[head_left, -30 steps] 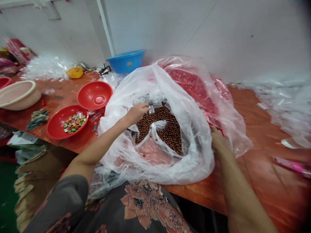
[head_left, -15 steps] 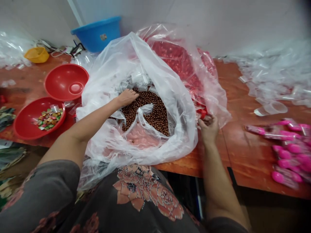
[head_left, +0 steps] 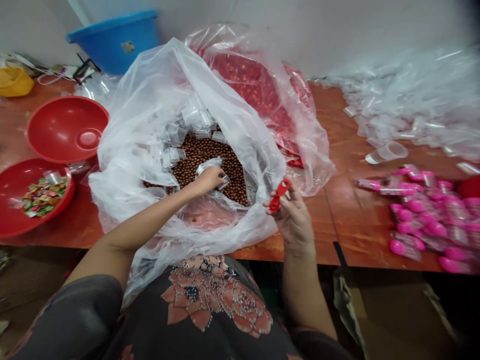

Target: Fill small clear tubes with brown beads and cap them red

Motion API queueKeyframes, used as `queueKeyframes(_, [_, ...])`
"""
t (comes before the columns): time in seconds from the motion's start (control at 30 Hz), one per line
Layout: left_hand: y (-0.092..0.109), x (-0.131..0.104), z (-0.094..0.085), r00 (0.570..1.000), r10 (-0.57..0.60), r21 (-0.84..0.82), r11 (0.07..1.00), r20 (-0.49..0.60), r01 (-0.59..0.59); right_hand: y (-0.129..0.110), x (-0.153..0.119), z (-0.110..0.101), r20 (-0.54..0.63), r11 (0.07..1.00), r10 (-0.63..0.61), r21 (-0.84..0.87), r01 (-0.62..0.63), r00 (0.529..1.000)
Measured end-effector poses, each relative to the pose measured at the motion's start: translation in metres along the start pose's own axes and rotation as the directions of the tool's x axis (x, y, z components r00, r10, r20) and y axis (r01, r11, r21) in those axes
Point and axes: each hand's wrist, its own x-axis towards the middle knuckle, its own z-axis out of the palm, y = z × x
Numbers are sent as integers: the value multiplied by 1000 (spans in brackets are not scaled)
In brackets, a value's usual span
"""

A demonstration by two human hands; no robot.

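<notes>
My left hand [head_left: 210, 181] is over the brown balls [head_left: 234, 167] inside a big translucent plastic bag [head_left: 262, 135]. Its fingers are closed on a small clear plastic cup [head_left: 225, 182], which they partly cover. More clear cups [head_left: 174, 156] lie among the balls along the bag's left and back sides. Just outside the bag's right edge, my right hand [head_left: 294, 215] pinches a small red plastic piece [head_left: 279, 195] with a round hole at its upper end. Behind, a clear bag of red plastic pieces [head_left: 243, 82] leans against the wall.
Two red bowls [head_left: 63, 120] stand on the left, the nearer one with wrapped sweets [head_left: 45, 196]. A blue tub [head_left: 116, 45] and a yellow bowl [head_left: 15, 81] are behind. To the right are pink-capped tubes [head_left: 427, 215] and a heap of clear plastic containers [head_left: 405, 110].
My left hand has come right and nearer across the balls and now grips a clear cup. My right hand has drawn back from the red pieces' bag, lifting one red piece.
</notes>
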Motion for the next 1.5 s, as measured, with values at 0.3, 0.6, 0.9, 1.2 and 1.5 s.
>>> queueKeyframes(0.3, [9,31,39,989,14,-260,964,-150,-53,16,-11,11,50,999,42,-9,-42,998])
queueKeyframes(0.6, [6,37,49,990,28,-395,915,-135,-80,20,-7,20,27,973,145,179,-148,989])
queueKeyframes(0.9, [-2,25,44,993,-5,-417,908,-117,-44,24,-10,20,120,988,121,85,-132,985])
queueKeyframes(1.2, [3,12,35,995,-45,-244,970,-90,22,32,-9,21,68,990,139,28,-141,988])
queueKeyframes(1.5, [7,21,35,994,-78,-221,973,-78,59,32,-12,27,-54,986,163,42,-160,985])
